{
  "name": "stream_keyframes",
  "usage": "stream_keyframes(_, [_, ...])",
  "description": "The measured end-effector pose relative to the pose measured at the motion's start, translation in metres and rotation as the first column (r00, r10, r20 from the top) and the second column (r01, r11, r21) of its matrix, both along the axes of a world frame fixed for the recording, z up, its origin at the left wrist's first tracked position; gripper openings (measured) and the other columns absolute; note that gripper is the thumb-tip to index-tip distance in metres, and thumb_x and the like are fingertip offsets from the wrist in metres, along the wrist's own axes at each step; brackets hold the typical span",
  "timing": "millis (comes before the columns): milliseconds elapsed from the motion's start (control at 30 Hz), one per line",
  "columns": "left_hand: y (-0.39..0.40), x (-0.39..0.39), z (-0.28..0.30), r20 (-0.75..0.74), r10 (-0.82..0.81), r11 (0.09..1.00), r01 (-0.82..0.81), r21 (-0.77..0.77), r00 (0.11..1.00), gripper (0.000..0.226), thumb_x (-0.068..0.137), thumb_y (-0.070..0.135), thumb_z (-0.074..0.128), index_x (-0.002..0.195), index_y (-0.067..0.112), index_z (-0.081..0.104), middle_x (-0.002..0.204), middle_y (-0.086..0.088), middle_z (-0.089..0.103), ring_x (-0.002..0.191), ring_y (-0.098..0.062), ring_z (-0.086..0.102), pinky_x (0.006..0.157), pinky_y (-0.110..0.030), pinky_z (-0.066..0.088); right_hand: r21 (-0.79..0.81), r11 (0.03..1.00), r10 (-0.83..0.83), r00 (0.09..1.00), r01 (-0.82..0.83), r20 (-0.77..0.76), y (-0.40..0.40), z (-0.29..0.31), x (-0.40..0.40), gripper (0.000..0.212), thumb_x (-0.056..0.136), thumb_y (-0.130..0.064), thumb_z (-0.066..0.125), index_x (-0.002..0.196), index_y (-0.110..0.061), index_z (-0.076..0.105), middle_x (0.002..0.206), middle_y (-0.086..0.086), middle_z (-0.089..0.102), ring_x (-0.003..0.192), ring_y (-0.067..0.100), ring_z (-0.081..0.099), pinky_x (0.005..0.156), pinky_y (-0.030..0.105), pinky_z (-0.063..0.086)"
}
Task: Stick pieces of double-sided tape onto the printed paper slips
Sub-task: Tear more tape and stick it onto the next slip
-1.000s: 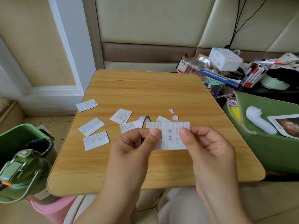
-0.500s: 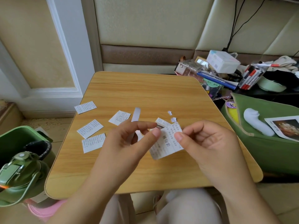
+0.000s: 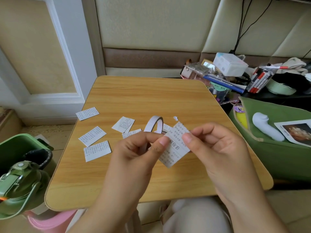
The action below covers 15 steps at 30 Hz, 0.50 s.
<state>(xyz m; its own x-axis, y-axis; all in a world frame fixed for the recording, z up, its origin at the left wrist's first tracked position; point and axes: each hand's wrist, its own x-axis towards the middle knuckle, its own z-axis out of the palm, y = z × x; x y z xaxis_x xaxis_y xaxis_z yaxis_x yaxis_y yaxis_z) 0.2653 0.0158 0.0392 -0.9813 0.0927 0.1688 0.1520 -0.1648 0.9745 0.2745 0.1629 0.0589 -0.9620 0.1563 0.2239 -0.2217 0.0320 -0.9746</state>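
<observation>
Both hands hold one printed paper slip (image 3: 175,148) above the wooden table (image 3: 151,98). My right hand (image 3: 217,147) pinches its upper right edge between thumb and forefinger. My left hand (image 3: 138,148) pinches its left edge and also carries a white roll of double-sided tape (image 3: 154,126), which stands up above the fingers. Several more printed slips lie on the table to the left, such as one (image 3: 97,150) near the left edge and another (image 3: 123,124) nearer the middle. Two tiny white scraps (image 3: 175,118) lie behind the held slip.
A green bottle (image 3: 18,185) and green bin (image 3: 15,148) sit off the table's left edge. On the right are a green pouch (image 3: 277,157) with a white object, a pen box (image 3: 260,79) and a cluttered pile of stationery.
The held slip has tilted from level to slanted down-left. The tape roll has turned so its ring shape now shows above my left hand. Both hands stayed over the table's middle.
</observation>
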Motion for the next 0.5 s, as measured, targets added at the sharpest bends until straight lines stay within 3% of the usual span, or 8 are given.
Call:
stream_keyframes(100, [0.002,0.003,-0.001,0.02,0.022,0.998,-0.023,0.064,1.0,0.01,0.072,0.03,0.076,0.072,0.02,0.076,0.074,-0.006,0.072,0.073,-0.014,0.061,0.074,-0.028,0.047,-0.057,0.998,0.02,0.999,-0.018,0.031,-0.003,-0.004,0.004,0.005,0.068,-0.021,0.071,0.073,-0.022,0.069,0.07,0.003,0.072,0.064,0.007,0.064,0.061,0.014,0.048])
stream_keyframes(200, [0.0,0.005,-0.006,0.017,-0.002,0.999,0.001,0.042,1.0,0.025,0.069,0.041,0.071,0.074,0.017,0.075,0.078,-0.021,0.068,0.071,-0.036,0.054,0.075,-0.037,0.042,-0.045,0.999,-0.024,0.999,0.026,0.031,-0.004,-0.007,0.006,0.004,0.068,-0.021,0.071,0.072,-0.022,0.069,0.073,0.006,0.072,0.066,0.01,0.066,0.061,0.016,0.049])
stream_keyframes(233, [-0.001,0.004,-0.007,0.014,-0.011,1.0,0.011,0.02,1.0,0.03,0.068,0.044,0.068,0.073,0.015,0.074,0.076,-0.023,0.066,0.068,-0.036,0.049,0.071,-0.034,0.04,-0.026,0.999,-0.034,0.999,0.034,0.031,-0.003,-0.007,0.005,0.004,0.068,-0.021,0.071,0.072,-0.022,0.069,0.072,0.007,0.072,0.065,0.011,0.065,0.061,0.017,0.049])
stream_keyframes(333, [-0.004,0.0,-0.001,0.03,0.016,0.998,-0.014,-0.063,0.999,0.033,0.065,0.048,0.075,0.07,0.015,0.073,0.052,-0.008,0.047,0.059,-0.018,0.037,0.053,-0.014,0.03,0.08,0.997,-0.023,0.999,0.021,0.027,0.0,-0.004,0.003,0.005,0.068,-0.021,0.072,0.071,-0.021,0.068,0.068,0.008,0.07,0.061,0.013,0.062,0.059,0.021,0.05])
stream_keyframes(400, [-0.004,-0.004,0.006,0.038,0.024,0.996,-0.02,-0.084,0.999,0.027,0.066,0.046,0.079,0.071,0.019,0.074,0.049,0.005,0.036,0.055,-0.01,0.032,0.048,-0.009,0.027,0.153,0.988,-0.003,1.0,0.0,0.02,0.001,-0.002,0.001,0.006,0.068,-0.022,0.072,0.072,-0.021,0.067,0.069,0.01,0.069,0.062,0.023,0.063,0.06,0.029,0.052])
stream_keyframes(500, [-0.001,-0.008,0.01,0.042,-0.007,0.999,0.01,-0.053,0.999,0.019,0.07,0.038,0.076,0.073,0.019,0.076,0.05,0.003,0.045,0.054,-0.008,0.041,0.051,-0.009,0.033,0.194,0.981,0.008,1.0,-0.009,0.006,0.001,-0.001,-0.001,0.007,0.068,-0.022,0.072,0.071,-0.021,0.067,0.07,0.009,0.07,0.068,0.031,0.065,0.062,0.033,0.053])
